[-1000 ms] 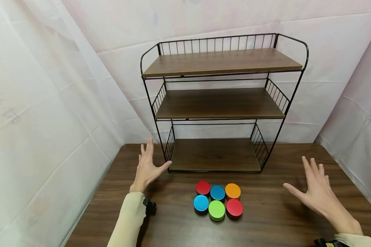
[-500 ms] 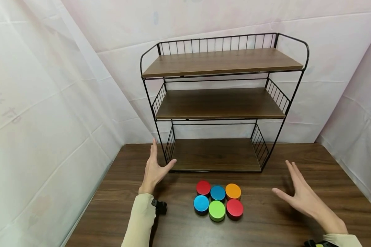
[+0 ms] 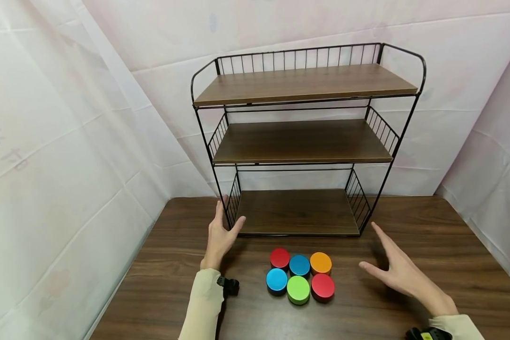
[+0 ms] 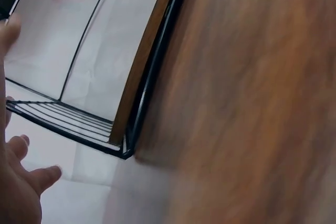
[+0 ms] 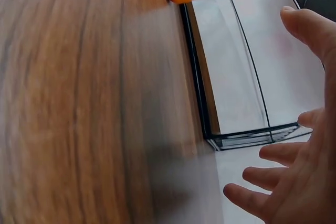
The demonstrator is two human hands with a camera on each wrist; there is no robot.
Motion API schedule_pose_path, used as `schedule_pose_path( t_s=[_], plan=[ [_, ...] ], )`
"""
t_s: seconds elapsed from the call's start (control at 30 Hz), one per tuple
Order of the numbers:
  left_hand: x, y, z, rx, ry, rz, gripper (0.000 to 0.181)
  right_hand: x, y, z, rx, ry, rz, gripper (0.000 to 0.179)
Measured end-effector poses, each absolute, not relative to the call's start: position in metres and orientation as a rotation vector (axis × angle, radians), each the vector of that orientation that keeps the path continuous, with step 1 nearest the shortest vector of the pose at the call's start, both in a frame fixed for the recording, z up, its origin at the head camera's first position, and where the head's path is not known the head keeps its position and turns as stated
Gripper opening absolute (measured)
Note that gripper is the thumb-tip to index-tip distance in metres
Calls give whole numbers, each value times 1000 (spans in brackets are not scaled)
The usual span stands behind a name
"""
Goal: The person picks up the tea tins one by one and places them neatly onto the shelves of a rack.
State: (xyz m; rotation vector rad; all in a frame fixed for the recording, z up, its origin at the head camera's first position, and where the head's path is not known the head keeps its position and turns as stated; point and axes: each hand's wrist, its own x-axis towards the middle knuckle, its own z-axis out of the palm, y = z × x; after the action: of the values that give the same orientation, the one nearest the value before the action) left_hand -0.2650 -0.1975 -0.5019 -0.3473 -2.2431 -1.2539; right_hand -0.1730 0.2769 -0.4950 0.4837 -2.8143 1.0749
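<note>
A three-tier shelf rack (image 3: 302,153) with brown boards and a black wire frame stands at the back of the table. My left hand (image 3: 219,238) is at its lower left front corner, thumb and fingers spread around the front post, which overlaps the fingers in the head view. In the left wrist view the fingers (image 4: 46,178) are apart, with the rack's wire side behind them. Off the lower right corner, my right hand (image 3: 401,269) holds nothing, thumb and fingers spread. The right wrist view shows those fingers (image 5: 273,178) reaching toward the rack's side.
Several round lidded tins stand in two rows before the rack: red (image 3: 279,258), dark blue (image 3: 299,265) and orange (image 3: 320,262) behind, light blue (image 3: 276,280), green (image 3: 298,289) and red in front. Pale cloth (image 3: 89,141) hangs around the wooden table (image 3: 161,283).
Both hands have moved inward toward the rack's lower corners, the right one travelling farther to the left. The tins and the rack stay where they were.
</note>
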Motion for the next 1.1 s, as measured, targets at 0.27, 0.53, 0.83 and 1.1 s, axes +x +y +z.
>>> schedule_pose_path(
  t_s=[0.27,0.53,0.83,1.1],
  plan=[
    [-273,-196,-509,-385,-2082,-1161,44,-180,262,-499,555,-2806,1076,102],
    [-274,-202,-504,-450,-1981,-1201,36,-182,243,-506,670,-2802,1068,99],
    [-273,-202,-499,-483,-1945,-1237,32,-181,224,-512,776,-2810,1023,91],
    [-263,-198,-483,-454,-1968,-1231,28,-181,212,-514,919,-2727,1052,87]
  ],
)
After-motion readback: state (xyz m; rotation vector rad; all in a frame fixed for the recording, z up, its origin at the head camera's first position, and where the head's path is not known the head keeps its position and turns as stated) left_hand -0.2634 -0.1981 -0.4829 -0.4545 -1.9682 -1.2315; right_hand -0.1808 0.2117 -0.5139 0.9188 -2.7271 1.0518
